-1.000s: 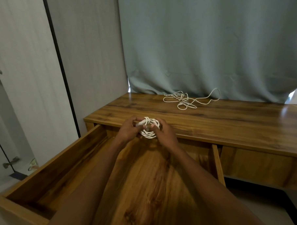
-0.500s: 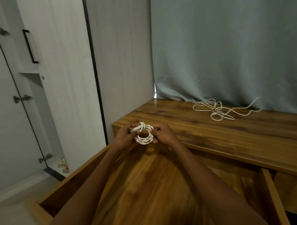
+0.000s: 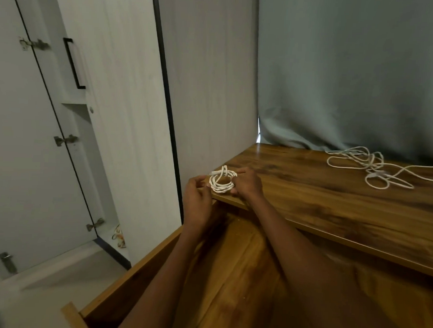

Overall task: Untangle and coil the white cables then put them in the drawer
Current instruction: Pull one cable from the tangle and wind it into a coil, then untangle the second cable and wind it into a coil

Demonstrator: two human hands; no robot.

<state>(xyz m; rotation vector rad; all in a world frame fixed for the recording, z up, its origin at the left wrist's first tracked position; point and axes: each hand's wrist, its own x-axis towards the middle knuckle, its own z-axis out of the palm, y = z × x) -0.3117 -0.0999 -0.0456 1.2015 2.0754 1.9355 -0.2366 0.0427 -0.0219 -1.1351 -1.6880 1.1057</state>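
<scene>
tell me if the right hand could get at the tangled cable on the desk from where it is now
Probably yes: bare desk top lies between the right hand and the tangled cable, but it grips the coiled cable.

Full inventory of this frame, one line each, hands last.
coiled cable: 1, white, held between both hands over the desk's left front corner
tangled cable: 1 heap, white, loose on the desk top by the curtain
desk: 1, brown wood, right
drawer: 1, brown wood, pulled open below the arms
curtain: 1, grey-green, behind the desk
wardrobe doors: white, left, one with a black handle
left hand: grips the coil's left side
right hand: grips the coil's right side
</scene>
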